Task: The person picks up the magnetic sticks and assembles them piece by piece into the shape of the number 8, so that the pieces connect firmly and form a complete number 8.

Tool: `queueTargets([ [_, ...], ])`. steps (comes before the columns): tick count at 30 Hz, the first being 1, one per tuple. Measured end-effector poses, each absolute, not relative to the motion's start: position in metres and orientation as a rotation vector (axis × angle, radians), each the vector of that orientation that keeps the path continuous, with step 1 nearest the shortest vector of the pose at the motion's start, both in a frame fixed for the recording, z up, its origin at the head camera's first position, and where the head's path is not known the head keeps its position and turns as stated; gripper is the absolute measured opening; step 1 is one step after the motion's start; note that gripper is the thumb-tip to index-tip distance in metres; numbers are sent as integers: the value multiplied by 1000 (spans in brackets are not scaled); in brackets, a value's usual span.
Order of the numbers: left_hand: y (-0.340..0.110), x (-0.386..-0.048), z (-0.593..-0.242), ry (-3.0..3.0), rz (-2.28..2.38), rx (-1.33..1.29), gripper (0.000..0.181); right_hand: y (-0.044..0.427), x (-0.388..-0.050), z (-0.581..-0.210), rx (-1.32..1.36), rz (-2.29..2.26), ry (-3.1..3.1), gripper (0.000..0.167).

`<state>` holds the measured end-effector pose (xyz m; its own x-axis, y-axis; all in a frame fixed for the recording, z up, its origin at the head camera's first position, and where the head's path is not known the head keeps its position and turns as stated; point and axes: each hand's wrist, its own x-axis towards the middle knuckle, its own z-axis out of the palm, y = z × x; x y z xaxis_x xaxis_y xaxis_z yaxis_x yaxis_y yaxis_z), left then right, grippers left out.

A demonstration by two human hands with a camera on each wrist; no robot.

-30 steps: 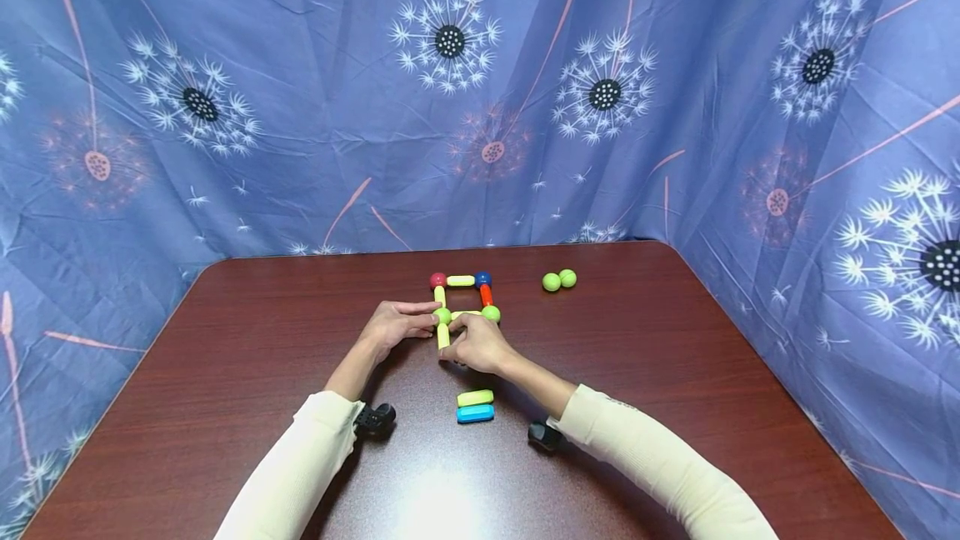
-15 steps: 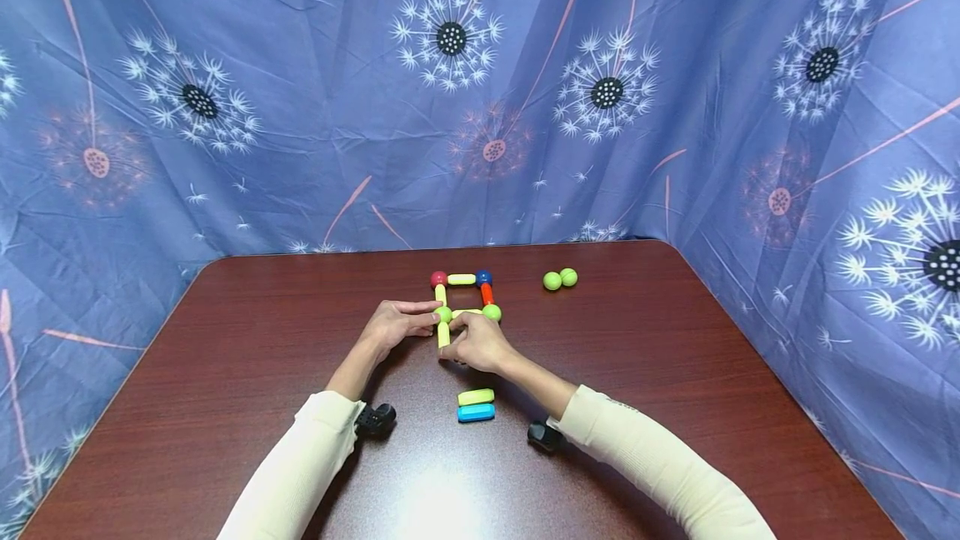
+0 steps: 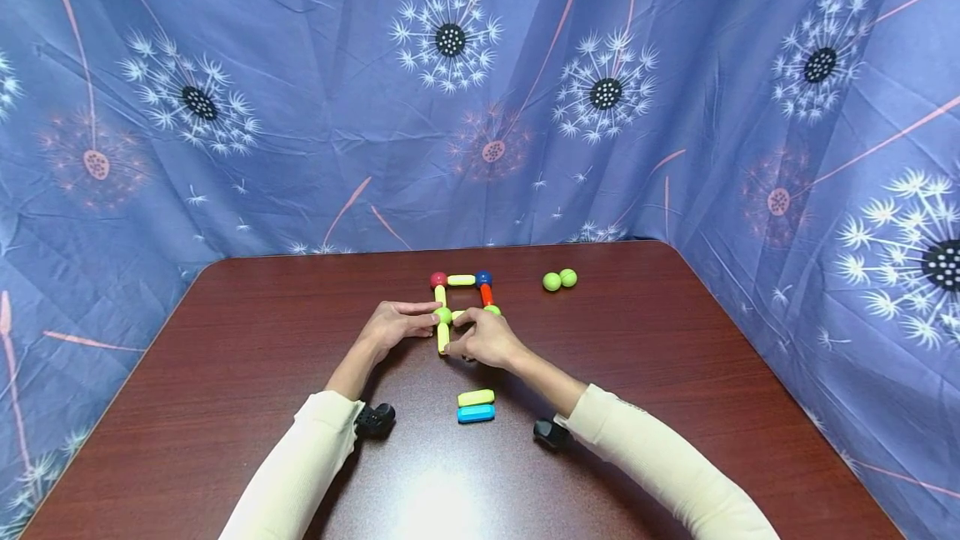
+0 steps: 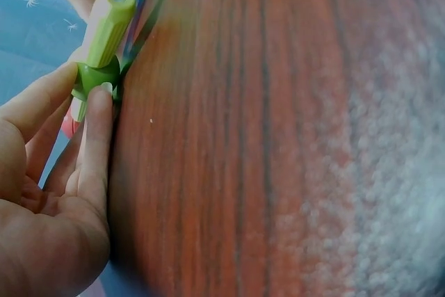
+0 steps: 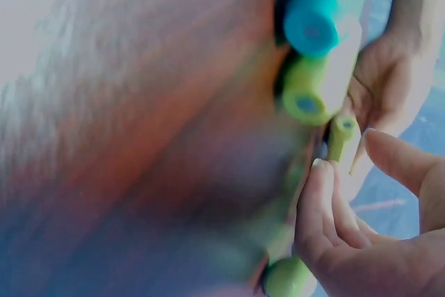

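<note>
Thumb and fingers of the left hand [image 3: 396,327] pinch the green ball [image 3: 444,317] at near-left corner of a rod-and-ball square [image 3: 461,280]. Right hand [image 3: 487,340], digits parted, holds nothing beside yellow-green rod [image 3: 443,338] projecting from that ball.

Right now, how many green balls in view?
4: a green ball pinched by the left hand, a second ball partly behind the right hand, two loose balls side by side, right of the blue ball. Hands could hide more.
</note>
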<state>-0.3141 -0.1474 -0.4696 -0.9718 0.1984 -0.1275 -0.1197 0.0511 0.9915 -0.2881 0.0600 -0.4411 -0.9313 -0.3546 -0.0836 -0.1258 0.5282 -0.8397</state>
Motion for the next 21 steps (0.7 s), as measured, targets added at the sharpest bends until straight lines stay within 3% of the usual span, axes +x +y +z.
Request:
queueTargets([
  [8, -147, -314, -470, 2091, 2019, 68, 40, 89, -299, -426, -346, -1412, 2611, 45],
  [21, -147, -314, -469, 2073, 2038, 55, 40, 143, -326, -428, -210, -1459, 2760, 61],
])
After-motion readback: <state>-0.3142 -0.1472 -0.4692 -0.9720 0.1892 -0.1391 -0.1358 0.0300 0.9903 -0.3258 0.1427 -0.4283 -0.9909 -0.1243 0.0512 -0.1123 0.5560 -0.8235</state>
